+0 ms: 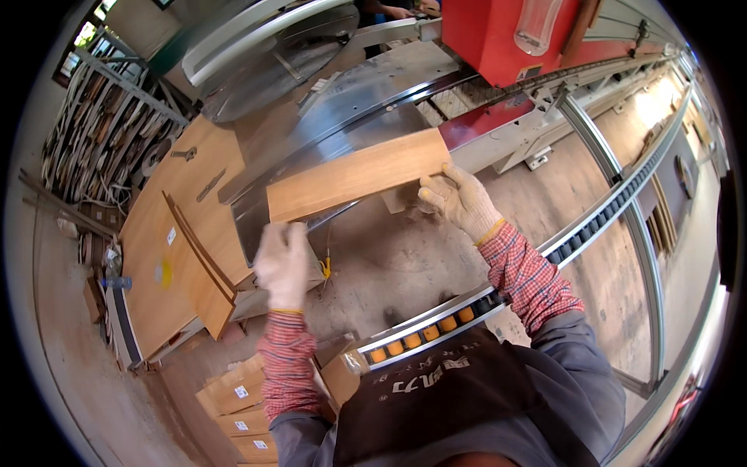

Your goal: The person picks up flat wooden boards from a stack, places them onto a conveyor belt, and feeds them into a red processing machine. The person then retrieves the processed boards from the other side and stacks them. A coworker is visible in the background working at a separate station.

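Note:
A light-brown wooden board point(358, 176) is held tilted in front of me, over the near edge of the metal machine table point(373, 134). My right hand point(461, 201), in a pale knit glove, is closed on its right end, with fingers at the lower corner. Gloved as well, my left hand point(282, 265) is at the board's lower left corner. Motion smears its fingers, so I cannot tell whether they grip the board or only touch it.
Wood-coloured panels and narrow strips lie on a surface point(148, 257) to the left. A roller rail point(428, 331) crosses close to my body. A red machine housing point(498, 39) stands at the back. Cardboard boxes point(237, 389) are stacked at lower left. Part of another person point(397, 11) shows at the top.

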Demonstrator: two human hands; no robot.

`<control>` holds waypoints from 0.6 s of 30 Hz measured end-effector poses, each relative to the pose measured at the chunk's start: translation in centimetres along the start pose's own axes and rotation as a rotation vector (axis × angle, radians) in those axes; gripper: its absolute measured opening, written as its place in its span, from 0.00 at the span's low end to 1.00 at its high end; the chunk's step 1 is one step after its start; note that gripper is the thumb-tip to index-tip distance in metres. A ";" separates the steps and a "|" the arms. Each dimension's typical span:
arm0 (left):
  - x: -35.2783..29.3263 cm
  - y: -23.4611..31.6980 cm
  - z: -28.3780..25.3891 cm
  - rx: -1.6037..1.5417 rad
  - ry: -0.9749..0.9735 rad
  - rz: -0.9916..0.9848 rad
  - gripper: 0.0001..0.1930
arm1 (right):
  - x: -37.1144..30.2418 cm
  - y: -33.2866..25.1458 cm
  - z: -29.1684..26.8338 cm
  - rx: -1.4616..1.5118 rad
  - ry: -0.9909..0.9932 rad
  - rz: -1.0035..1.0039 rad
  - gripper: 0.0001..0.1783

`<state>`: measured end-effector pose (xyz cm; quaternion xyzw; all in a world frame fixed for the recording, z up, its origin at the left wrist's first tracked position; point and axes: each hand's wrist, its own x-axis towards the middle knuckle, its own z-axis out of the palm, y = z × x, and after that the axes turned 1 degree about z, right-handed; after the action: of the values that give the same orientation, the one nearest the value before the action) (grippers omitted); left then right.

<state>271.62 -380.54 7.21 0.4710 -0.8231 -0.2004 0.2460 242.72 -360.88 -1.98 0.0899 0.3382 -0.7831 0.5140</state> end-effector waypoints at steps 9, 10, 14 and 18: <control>8.0 -2.3 -0.8 0.457 -0.345 -0.048 0.34 | 2.9 4.5 3.4 0.085 -0.600 0.326 0.17; 8.6 -1.6 -0.2 0.427 -0.348 -0.009 0.34 | 6.2 4.7 1.0 0.182 -0.664 0.345 0.20; 10.2 -2.0 1.2 0.390 -0.342 0.001 0.34 | 5.5 3.4 9.1 -0.245 -0.085 0.220 0.18; 12.2 -1.3 2.8 0.381 -0.348 0.064 0.35 | 7.3 2.4 10.9 -0.245 -0.045 0.184 0.09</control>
<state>265.57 -391.53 6.85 0.4408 -0.8905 -0.1120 0.0137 243.69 -373.66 1.60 0.0394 0.4098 -0.6874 0.5983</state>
